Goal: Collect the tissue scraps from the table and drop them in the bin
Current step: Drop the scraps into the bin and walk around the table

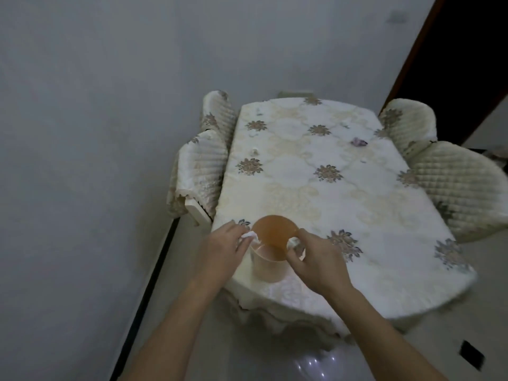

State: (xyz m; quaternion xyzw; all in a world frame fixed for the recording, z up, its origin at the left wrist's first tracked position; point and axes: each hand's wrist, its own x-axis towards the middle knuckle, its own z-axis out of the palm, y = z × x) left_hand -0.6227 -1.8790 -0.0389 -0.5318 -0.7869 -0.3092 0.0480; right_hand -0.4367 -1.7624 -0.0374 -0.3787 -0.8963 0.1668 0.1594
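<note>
An oval table point(357, 215) under a cream flowered cloth carries a small translucent orange plastic bin point(270, 237) at its near edge. The left hand point(222, 248) pinches a white tissue scrap point(250, 235) at the bin's left rim. The right hand point(316, 259) grips a second white scrap point(297, 247) at its right rim. A crumpled purplish scrap point(358, 142) lies near the far right edge.

Purple scrap point(358, 141) blurred, material unclear — right chair point(461, 188) cut by picture edge.

Left hand point(222, 248) and right hand point(316, 259), fingers curled.
</note>
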